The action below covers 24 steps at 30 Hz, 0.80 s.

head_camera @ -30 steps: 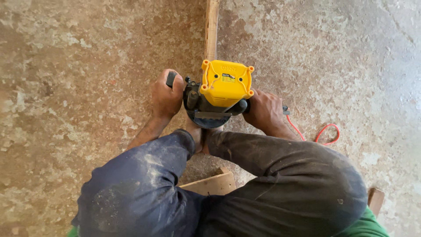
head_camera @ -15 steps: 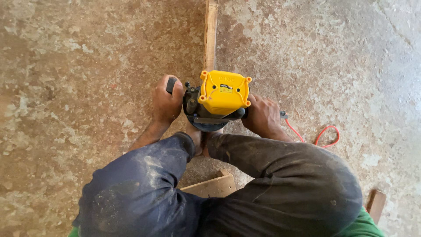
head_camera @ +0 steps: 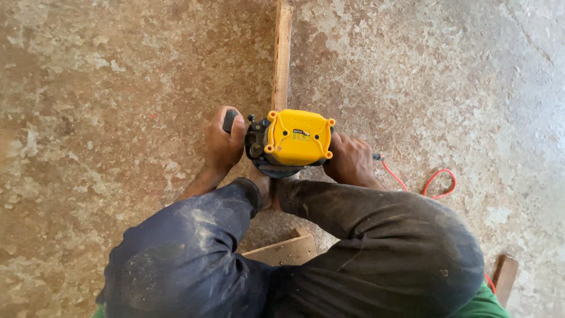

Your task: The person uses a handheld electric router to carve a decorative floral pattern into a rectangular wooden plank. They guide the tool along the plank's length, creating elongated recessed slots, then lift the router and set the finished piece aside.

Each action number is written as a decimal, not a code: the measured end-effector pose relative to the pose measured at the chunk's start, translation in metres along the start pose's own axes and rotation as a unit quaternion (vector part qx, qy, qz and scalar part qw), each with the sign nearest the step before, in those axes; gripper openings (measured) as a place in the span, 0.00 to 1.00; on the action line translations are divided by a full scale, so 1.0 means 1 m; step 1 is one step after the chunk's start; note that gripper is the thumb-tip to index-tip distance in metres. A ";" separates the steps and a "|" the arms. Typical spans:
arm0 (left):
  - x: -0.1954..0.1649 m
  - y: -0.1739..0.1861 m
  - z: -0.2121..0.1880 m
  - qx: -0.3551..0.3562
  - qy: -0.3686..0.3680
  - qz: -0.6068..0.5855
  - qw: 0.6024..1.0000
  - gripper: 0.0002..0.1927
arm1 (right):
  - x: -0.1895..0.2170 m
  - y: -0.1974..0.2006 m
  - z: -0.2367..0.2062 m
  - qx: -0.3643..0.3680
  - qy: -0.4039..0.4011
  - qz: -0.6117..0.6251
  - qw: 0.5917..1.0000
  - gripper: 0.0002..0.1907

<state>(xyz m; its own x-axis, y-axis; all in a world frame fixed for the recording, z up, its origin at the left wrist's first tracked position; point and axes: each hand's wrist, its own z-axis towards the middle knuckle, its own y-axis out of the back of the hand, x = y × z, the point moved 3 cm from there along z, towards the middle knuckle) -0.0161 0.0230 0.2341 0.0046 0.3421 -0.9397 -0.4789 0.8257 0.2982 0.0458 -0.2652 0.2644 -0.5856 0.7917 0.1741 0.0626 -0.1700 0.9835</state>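
The concrete floor [head_camera: 118, 88] fills the view, mottled and dusty. The person crouches low over it, dark trousers [head_camera: 376, 247] and knees bunched at six o'clock. A long wooden strip [head_camera: 283, 53] runs from the centre up to twelve o'clock, and a yellow-topped power tool [head_camera: 298, 139], probably a router, sits on its near end. The left hand [head_camera: 222, 141] is clamped round the black side handle at nine o'clock of the tool; the right hand [head_camera: 348, 159] is closed on the handle at three o'clock. A bare foot [head_camera: 263, 184] appears to press on the strip right under the tool, though the trousers hide most of it. A wood offcut [head_camera: 282, 250] lies between the legs, and a red cord [head_camera: 432, 185] loops away at four o'clock.

As I judge it, the foot is the worry: so close to the cutter, a kick or slip of the narrow strip could bring it into the bit. The cord could also snag under a knee and jerk the tool sideways.

Against a second ago, the tool and both hands have come nearer to the body along the strip, and the grip is unchanged.
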 end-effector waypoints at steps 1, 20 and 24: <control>-0.002 0.001 0.003 0.000 -0.006 -0.004 1.000 0.12 | 0.001 0.002 0.001 -0.007 0.006 -0.007 1.000 0.11; -0.034 0.051 0.072 0.037 0.048 0.035 0.998 0.14 | 0.040 0.062 0.067 0.088 -0.045 0.005 0.995 0.15; -0.022 0.052 0.089 0.048 0.064 0.028 0.996 0.15 | 0.038 0.069 0.080 0.124 -0.056 -0.010 0.991 0.14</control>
<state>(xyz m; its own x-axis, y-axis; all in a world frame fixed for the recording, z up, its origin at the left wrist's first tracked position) 0.0368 0.0987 0.2853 -0.1345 0.3344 -0.9328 -0.3892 0.8479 0.3601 0.0925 -0.2001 0.3433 -0.4968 0.8556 0.1454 0.2572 -0.0149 0.9662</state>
